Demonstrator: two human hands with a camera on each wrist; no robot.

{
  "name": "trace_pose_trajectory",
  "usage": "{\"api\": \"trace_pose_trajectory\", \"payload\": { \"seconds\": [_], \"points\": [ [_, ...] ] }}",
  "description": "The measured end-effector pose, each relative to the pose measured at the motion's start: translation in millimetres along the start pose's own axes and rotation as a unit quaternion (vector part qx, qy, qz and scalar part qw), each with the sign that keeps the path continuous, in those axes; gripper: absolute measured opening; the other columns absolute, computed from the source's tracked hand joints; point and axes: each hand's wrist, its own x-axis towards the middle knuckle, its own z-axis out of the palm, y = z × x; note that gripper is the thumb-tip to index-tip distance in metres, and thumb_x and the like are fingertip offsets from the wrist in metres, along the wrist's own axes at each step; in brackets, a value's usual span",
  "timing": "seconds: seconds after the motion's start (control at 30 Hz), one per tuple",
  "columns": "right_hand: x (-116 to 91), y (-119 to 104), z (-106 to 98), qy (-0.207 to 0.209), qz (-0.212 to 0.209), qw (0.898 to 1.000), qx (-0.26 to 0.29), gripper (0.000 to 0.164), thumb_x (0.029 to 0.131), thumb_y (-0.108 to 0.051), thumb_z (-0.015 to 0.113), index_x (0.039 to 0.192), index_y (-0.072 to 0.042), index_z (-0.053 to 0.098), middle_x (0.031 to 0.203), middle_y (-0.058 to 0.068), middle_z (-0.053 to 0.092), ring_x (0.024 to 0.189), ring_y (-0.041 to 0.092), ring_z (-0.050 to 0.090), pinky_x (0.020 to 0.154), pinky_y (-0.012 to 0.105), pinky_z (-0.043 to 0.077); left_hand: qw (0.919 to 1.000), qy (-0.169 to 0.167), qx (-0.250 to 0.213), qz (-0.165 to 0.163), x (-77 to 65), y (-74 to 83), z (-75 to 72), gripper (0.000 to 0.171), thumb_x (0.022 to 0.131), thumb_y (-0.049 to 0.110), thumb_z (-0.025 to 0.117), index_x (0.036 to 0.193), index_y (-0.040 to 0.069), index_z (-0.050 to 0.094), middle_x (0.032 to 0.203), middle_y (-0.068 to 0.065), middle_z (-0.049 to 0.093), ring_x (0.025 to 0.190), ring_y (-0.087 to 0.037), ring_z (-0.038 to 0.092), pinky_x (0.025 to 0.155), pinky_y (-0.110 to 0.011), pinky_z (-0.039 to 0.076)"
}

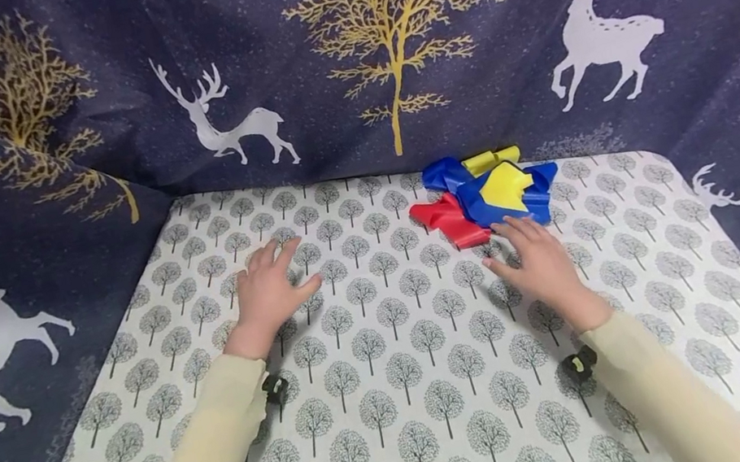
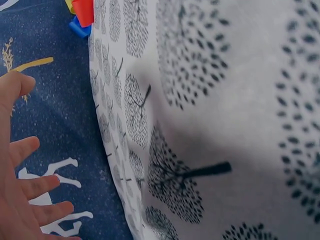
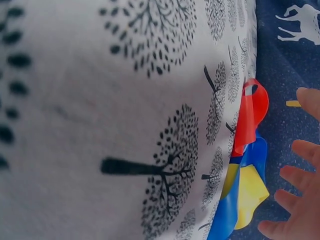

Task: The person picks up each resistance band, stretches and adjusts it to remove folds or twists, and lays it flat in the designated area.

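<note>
Toward the back right of the table lies a loose pile of curled, glossy strips or sheets: a red piece [image 1: 452,221], blue pieces [image 1: 538,193] and yellow pieces [image 1: 505,187]. Their exact kind cannot be told. My right hand [image 1: 535,264] is spread just in front of the pile, fingertips near its front edge; whether they touch it is unclear. The right wrist view shows the red piece [image 3: 245,120] curled in a loop beside the fingers. On the left, my left hand [image 1: 271,294] hovers with fingers spread and holds nothing.
A white cloth with tree prints covers the table [image 1: 405,390]. Behind it and at both sides hangs a dark blue curtain [image 1: 309,52] with white deer and golden trees. A small dark device sits at each wrist.
</note>
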Motion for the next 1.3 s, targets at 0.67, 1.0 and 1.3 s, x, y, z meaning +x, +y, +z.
{"api": "trace_pose_trajectory", "payload": {
  "seconds": [0.67, 1.0, 1.3],
  "points": [
    [17, -5, -5, -0.065, 0.035, 0.993, 0.093, 0.065, 0.100, -0.031, 0.063, 0.154, -0.002, 0.041, 0.161, 0.027, 0.038, 0.149, 0.050, 0.034, 0.122, 0.068, 0.028, 0.9931, -0.053, -0.099, 0.034, 19.4, 35.2, 4.4, 0.076, 0.094, 0.049, 0.066, 0.158, 0.019, 0.039, 0.162, -0.016, 0.041, 0.147, -0.042, 0.043, 0.115, -0.066, 0.040],
    [27, -4, -7, -0.069, 0.051, 0.989, 0.117, 0.063, 0.102, -0.029, 0.062, 0.154, -0.001, 0.040, 0.159, 0.027, 0.040, 0.148, 0.047, 0.037, 0.122, 0.064, 0.032, 0.9897, -0.073, -0.112, 0.051, 32.1, 51.6, 3.3, 0.075, 0.094, 0.045, 0.067, 0.157, 0.014, 0.041, 0.163, -0.016, 0.041, 0.149, -0.040, 0.042, 0.119, -0.061, 0.038],
    [36, 0, -5, -0.078, 0.057, 0.987, 0.130, 0.059, 0.102, -0.026, 0.062, 0.151, 0.001, 0.045, 0.156, 0.028, 0.045, 0.145, 0.049, 0.040, 0.121, 0.064, 0.034, 0.9858, -0.066, -0.145, 0.053, 41.7, 62.9, 4.3, 0.064, 0.096, 0.042, 0.065, 0.152, 0.016, 0.049, 0.158, -0.014, 0.049, 0.145, -0.038, 0.047, 0.119, -0.058, 0.040]
  ]
}}
